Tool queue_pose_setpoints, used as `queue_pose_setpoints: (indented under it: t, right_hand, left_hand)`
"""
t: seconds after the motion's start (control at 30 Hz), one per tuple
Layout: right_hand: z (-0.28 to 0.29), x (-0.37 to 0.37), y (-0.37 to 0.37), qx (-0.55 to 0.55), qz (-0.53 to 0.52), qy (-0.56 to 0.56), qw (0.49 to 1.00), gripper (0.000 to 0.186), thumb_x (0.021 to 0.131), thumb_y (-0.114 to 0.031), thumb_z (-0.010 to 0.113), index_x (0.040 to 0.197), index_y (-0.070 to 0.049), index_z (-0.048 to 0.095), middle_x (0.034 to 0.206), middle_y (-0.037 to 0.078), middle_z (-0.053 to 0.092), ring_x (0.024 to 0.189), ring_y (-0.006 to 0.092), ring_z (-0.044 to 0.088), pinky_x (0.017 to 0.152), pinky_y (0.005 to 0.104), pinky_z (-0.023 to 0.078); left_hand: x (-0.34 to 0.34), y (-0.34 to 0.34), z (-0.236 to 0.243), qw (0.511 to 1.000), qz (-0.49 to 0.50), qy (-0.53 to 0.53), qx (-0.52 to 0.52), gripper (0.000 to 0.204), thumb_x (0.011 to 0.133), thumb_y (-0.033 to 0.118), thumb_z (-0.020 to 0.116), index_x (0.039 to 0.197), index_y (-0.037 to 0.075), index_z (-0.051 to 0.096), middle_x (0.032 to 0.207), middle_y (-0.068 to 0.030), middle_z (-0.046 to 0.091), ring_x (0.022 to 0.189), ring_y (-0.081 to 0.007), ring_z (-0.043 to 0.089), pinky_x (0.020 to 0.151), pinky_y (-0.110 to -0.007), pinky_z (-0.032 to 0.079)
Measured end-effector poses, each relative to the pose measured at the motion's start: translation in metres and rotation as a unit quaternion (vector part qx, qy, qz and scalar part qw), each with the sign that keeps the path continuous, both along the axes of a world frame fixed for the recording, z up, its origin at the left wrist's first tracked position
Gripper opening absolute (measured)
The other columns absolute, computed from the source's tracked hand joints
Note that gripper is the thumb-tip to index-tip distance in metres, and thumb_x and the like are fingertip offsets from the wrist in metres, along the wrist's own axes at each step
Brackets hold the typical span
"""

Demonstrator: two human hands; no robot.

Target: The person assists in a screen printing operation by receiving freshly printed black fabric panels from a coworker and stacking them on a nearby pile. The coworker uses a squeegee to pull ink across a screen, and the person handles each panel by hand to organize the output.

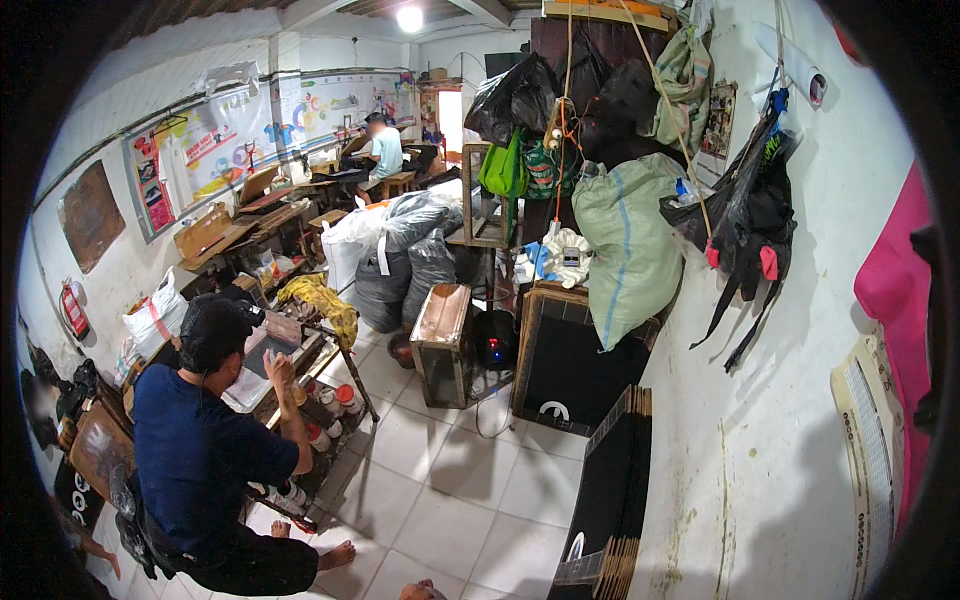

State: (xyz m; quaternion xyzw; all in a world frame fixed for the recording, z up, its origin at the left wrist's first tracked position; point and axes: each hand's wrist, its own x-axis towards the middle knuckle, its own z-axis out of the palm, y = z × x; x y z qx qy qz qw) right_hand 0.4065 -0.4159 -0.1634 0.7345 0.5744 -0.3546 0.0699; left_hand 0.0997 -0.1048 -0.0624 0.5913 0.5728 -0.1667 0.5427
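Neither of my hands can be made out for certain. At the lower edge shows a small piece of bare skin [422,590], cut off by the frame; I cannot tell whether it is a hand or a foot. To the left sits a co-worker [205,440] in a dark blue shirt and black cap. That person's raised hand [280,370] is above a low, cluttered workbench [325,355]. A yellow cloth [325,300] hangs over the bench's far end. Jars with red lids [346,395] stand along its side.
Flat black panels [610,490] lean in a stack against the right wall. Behind them stand a larger dark panel [560,370] and a wooden box [441,345]. A pale green sack [630,240] bulges above. Black bags [745,210] hang on the wall. Another person [384,150] sits far back.
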Motion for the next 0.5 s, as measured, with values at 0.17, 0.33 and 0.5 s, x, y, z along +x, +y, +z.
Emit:
queue_pose_setpoints:
  t: [0.17, 0.33, 0.5]
  right_hand:
    - [-0.035, -0.012, -0.006, -0.031, -0.128, -0.014, 0.991, 0.029, 0.073, -0.032, 0.05, 0.088, -0.015, 0.068, 0.096, 0.008, 0.065, 0.089, 0.0273, 0.063, 0.072, 0.0413, 0.051]
    - [-0.042, -0.01, -0.013, -0.055, -0.098, -0.024, 0.993, 0.03, 0.074, -0.032, 0.049, 0.088, -0.014, 0.069, 0.096, 0.008, 0.066, 0.089, 0.0267, 0.063, 0.074, 0.0397, 0.051]
    - [-0.011, -0.012, -0.008, -0.03, -0.088, -0.042, 0.995, 0.03, 0.074, -0.032, 0.05, 0.089, -0.015, 0.069, 0.096, 0.009, 0.065, 0.089, 0.0261, 0.063, 0.074, 0.0389, 0.051]
  left_hand:
    - [0.007, 0.001, 0.015, 0.987, -0.145, 0.033, 0.066, 0.034, 0.072, 0.027, 0.062, 0.092, -0.001, 0.066, 0.083, -0.0116, 0.067, 0.077, -0.0214, 0.063, 0.071, -0.033, 0.049]
    - [0.01, -0.003, 0.036, 0.999, -0.039, 0.009, 0.003, 0.036, 0.072, 0.027, 0.06, 0.094, -0.001, 0.065, 0.089, -0.0131, 0.066, 0.081, -0.0231, 0.063, 0.075, -0.033, 0.049]
    - [0.015, -0.006, 0.045, 0.999, -0.032, 0.029, -0.018, 0.036, 0.073, 0.024, 0.061, 0.098, -0.002, 0.063, 0.092, -0.0123, 0.065, 0.084, -0.0214, 0.062, 0.075, -0.032, 0.048]
